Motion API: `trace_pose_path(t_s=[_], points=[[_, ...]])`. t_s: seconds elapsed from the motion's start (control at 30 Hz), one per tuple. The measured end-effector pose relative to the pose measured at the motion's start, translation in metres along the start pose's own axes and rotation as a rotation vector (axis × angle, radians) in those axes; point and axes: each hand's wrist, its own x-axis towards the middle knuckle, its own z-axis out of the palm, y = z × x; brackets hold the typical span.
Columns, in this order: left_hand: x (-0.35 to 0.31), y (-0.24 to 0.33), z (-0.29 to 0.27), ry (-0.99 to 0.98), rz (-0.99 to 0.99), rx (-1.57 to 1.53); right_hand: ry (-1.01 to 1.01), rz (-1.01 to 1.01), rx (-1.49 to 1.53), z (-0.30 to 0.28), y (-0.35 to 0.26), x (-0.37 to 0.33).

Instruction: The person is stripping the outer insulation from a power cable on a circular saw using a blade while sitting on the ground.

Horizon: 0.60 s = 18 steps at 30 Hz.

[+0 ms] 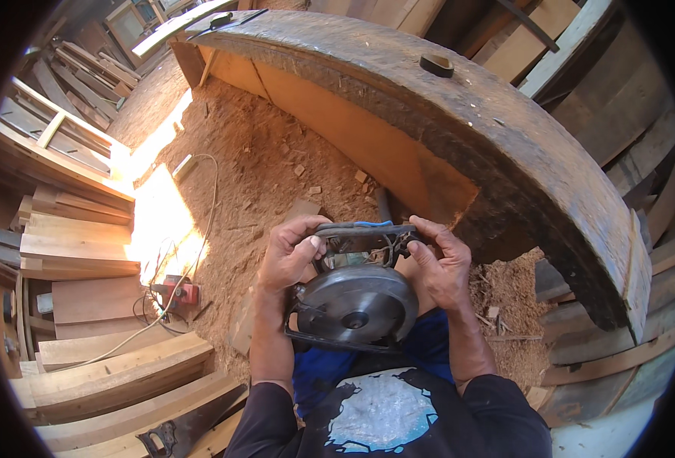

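Note:
A circular saw (324,301) is held in front of my body, above my lap, with its round metal blade (379,301) toward me. My left hand (292,250) closes on the left end of the saw's dark handle (356,238), thumb over the near side. On the right end, my right hand (444,263) pinches the handle between thumb and fingers. Thin wires (391,248) show beside the right fingertips, and a blue strip (372,224) runs along the handle's top. The undersides of both grips are hidden.
A thick, worn wooden workbench (498,130) curves across the right, bearing a tape roll (437,66). Stacked planks (85,244) line the left, with a handsaw (162,439) near the bottom. A red power tool (176,291) and cord (211,206) lie on the sawdust-covered floor (238,168).

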Motion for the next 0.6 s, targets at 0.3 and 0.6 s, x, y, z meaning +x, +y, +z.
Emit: trace_pose_path(t_s=[0.3, 0.6], points=[[-0.001, -0.008, -0.006, -0.003, 0.008, -0.042, -0.087, 0.085, 0.016, -0.004, -0.006, 0.003], [-0.002, -0.004, -0.007, -0.001, -0.001, -0.029, -0.057, 0.142, 0.100, 0.000, -0.005, 0.002]])
